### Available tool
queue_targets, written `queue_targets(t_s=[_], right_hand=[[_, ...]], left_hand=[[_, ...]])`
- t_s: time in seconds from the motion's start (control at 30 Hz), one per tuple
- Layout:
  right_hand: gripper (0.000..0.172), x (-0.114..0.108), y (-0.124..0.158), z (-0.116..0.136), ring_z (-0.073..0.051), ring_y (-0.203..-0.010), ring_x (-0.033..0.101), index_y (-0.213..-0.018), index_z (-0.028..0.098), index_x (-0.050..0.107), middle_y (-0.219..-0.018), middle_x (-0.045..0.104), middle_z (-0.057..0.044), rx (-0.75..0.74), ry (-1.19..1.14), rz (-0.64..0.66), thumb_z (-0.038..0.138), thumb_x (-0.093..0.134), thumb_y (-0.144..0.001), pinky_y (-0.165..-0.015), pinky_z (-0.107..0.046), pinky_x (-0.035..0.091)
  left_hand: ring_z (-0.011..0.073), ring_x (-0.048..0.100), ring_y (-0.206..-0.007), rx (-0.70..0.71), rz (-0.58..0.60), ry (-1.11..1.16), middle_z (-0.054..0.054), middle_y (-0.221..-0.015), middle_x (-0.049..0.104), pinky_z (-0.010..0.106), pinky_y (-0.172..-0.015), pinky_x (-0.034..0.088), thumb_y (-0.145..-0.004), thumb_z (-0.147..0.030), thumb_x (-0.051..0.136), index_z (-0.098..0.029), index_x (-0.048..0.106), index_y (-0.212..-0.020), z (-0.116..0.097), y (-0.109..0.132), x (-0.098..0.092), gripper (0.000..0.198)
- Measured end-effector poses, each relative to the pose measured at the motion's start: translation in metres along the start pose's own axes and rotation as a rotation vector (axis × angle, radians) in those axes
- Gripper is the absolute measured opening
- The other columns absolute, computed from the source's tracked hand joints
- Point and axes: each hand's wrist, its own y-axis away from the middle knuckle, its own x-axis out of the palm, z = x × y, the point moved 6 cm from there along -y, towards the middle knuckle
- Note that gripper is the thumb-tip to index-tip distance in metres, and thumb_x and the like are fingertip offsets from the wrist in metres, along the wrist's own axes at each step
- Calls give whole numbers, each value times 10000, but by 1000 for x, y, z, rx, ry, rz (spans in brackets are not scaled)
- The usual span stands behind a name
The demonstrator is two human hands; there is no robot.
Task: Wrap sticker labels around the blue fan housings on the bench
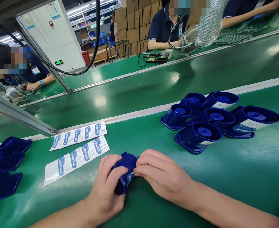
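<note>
A dark blue plastic housing (129,161) is gripped in my left hand (106,186), its fingers and thumb wrapped around the body just above the green work surface. On the near side of this housing shows part of a blue-and-white sticker label (130,177). My right hand (164,174) has its fingertips pinched together at the label's right edge, touching the housing. Left of the housing lie two strips of printed labels, a near strip (79,159) and a far strip (82,134), both flat on the surface.
Several blue housings (204,131) stand grouped at the right, some with labels on their sides. More housings (5,183) sit at the left edge. Behind a pale rail (149,110) runs a green belt (120,91). Co-workers sit beyond it, and a black cable (98,34) hangs overhead.
</note>
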Motion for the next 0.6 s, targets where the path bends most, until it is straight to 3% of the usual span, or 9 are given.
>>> queue_targets(t_s=[0.33,0.6], right_hand=[[225,12,5,14,-262,-810,555,-938,120,668,-887,671,-105,4,285,95,2,495,-1019,-715,-423,448],[285,3,5,33,-290,-820,609,-939,113,697,-873,697,-121,-81,417,22,-18,449,-988,-742,-435,486]], left_hand=[[287,531,-1198,-43,10,18,155,-1304,500,456,-1003,515,-893,-3,625,-191,535,-1304,2,-9,-5,460],[269,575,-1132,-228,-4,237,115,-1248,497,429,-971,506,-845,-63,689,-230,503,-1258,13,-14,-6,483]])
